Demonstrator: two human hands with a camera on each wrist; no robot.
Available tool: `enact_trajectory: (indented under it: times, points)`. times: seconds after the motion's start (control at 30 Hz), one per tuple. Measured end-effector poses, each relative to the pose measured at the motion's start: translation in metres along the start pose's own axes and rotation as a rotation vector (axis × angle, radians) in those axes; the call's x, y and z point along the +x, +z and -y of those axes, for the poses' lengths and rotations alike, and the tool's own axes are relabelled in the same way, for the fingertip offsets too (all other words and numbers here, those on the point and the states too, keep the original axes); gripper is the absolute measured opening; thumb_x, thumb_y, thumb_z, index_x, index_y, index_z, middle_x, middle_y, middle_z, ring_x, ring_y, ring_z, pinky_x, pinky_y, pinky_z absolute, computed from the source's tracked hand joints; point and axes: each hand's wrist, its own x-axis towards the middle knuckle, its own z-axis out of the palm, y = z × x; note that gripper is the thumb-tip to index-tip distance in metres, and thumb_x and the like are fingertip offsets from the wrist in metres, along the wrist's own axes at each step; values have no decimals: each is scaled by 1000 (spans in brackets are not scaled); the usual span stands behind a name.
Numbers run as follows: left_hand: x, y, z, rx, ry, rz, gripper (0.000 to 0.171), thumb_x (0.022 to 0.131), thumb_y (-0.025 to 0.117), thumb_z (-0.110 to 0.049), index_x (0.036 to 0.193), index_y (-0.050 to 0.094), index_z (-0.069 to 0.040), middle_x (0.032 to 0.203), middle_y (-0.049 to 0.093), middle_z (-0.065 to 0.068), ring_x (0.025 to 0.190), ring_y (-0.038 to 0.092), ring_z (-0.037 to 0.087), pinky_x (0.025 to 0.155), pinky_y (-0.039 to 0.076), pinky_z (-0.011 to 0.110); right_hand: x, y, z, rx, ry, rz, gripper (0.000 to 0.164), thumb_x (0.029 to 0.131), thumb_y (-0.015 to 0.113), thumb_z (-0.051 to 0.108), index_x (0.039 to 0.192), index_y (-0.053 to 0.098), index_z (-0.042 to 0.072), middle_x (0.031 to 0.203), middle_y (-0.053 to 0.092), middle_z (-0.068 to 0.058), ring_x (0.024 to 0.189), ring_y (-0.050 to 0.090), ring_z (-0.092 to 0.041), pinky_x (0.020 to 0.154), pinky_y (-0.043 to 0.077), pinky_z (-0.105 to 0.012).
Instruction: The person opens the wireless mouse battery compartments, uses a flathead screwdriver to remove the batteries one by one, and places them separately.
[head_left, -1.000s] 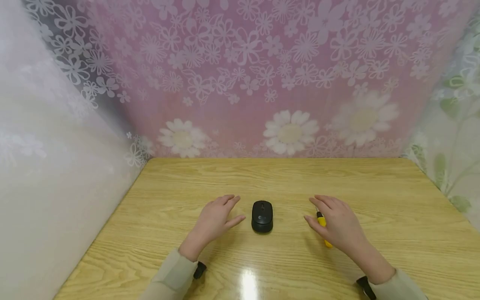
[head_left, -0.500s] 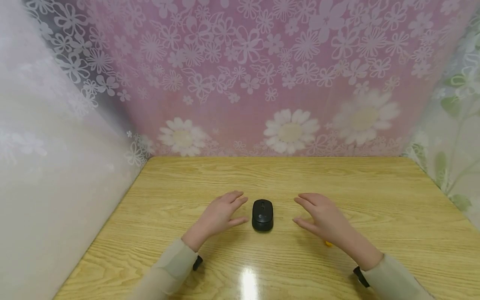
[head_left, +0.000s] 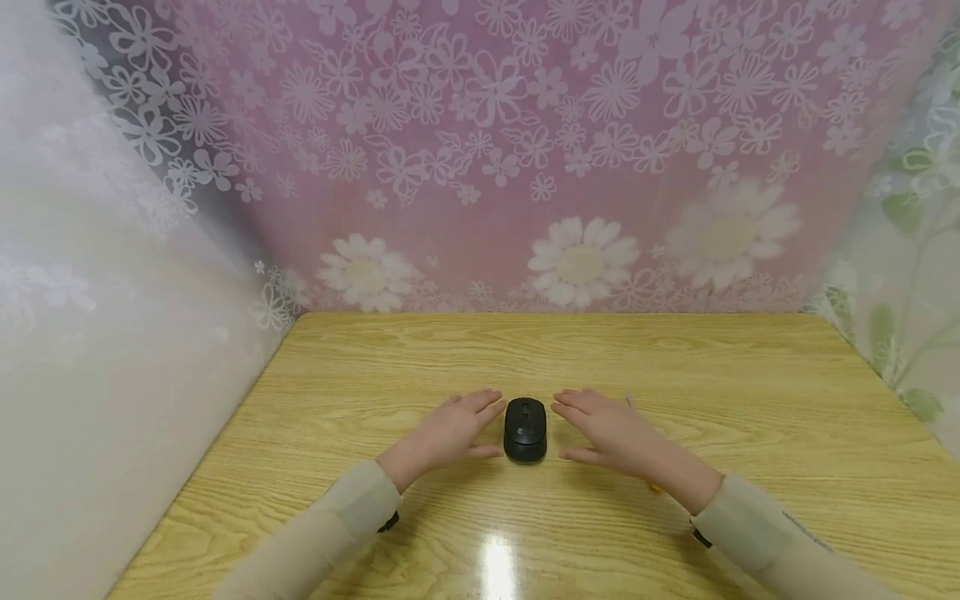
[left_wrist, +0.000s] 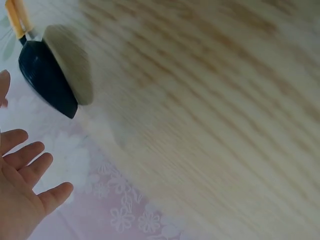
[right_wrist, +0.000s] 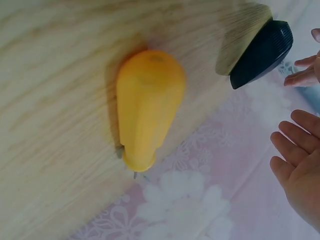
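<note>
A black computer mouse (head_left: 525, 429) lies on the wooden table between the two hands. On its left side, the left hand (head_left: 456, 429) has its fingers extended, the tips very close to the mouse; whether they touch it cannot be told. The right hand (head_left: 611, 433) faces it from the other side with a small gap. Under the right forearm lies a screwdriver, its yellow handle (right_wrist: 150, 105) large in the right wrist view. In the head view its metal shaft (head_left: 630, 401) and a bit of handle show; the arm hides the rest. Neither hand holds anything.
The wooden table (head_left: 420, 350) meets a pink flowered backdrop (head_left: 465, 167) at its far edge. A pale sheet (head_left: 135, 317) borders the left side and a leaf-patterned one (head_left: 907, 250) the right. A bright reflection glares near the front.
Both hands have moved inward toward the mouse, the right hand farther, passing over the screwdriver. The mouse has stayed in place.
</note>
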Motion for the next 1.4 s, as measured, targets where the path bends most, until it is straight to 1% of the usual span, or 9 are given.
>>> enact_trajectory:
  times: [0.13,0.27,0.53,0.63,0.8,0.97,1.17,1.27,1.4]
  points:
    - [3,4,-1,-1,4,17,73,82,53,-52,135,36,-6,137,35,8,124,33,20,94,37,42,8,1,3,-27,-7,45,64,77,66,37,121,49,-7,124,46,-22,113,43,-34,95,33,-46]
    - [5,8,-2,-7,8,42,75,81,54,-52,136,34,-6,137,34,7,124,32,20,94,37,42,14,5,4,-23,-18,82,66,76,68,36,122,48,-7,124,45,-23,113,43,-34,95,34,-45]
    - [10,16,-8,-23,15,101,83,80,55,-53,140,22,-6,141,26,8,127,26,19,96,34,44,20,16,4,-42,-31,147,71,73,70,38,122,47,-8,124,44,-24,114,42,-35,96,34,-44]
    - [13,17,-11,-7,21,102,84,79,55,-54,140,22,-6,141,26,9,127,27,19,96,34,43,21,18,4,-38,-19,172,73,73,69,40,123,45,-8,125,43,-25,116,40,-36,97,33,-44]
    - [17,19,-12,23,8,118,85,78,54,-55,140,21,-7,141,25,9,127,27,19,96,34,42,23,20,5,-36,-4,209,74,74,68,40,124,44,-8,127,41,-25,117,39,-35,98,31,-44]
    - [19,18,-13,11,5,128,83,79,54,-53,140,23,-6,141,26,9,127,26,18,96,35,41,25,21,6,-69,-26,238,75,74,68,42,124,44,-9,125,43,-26,116,40,-35,97,32,-44]
    - [19,18,-13,20,17,118,81,79,56,-51,139,25,-4,140,28,11,126,28,18,96,36,40,26,26,5,-98,-45,251,75,75,67,41,125,43,-9,127,42,-25,117,40,-34,97,33,-43]
    - [20,19,-12,31,28,109,80,80,55,-50,139,25,-4,139,30,11,125,30,18,95,36,38,27,28,4,-102,-47,243,74,75,68,40,125,43,-9,126,42,-25,116,41,-34,96,34,-44]
    - [20,20,-12,15,35,109,78,81,54,-48,138,26,-2,138,31,13,124,32,18,95,37,36,28,31,4,-126,-64,222,73,74,68,39,124,44,-8,125,44,-23,115,42,-32,95,36,-43]
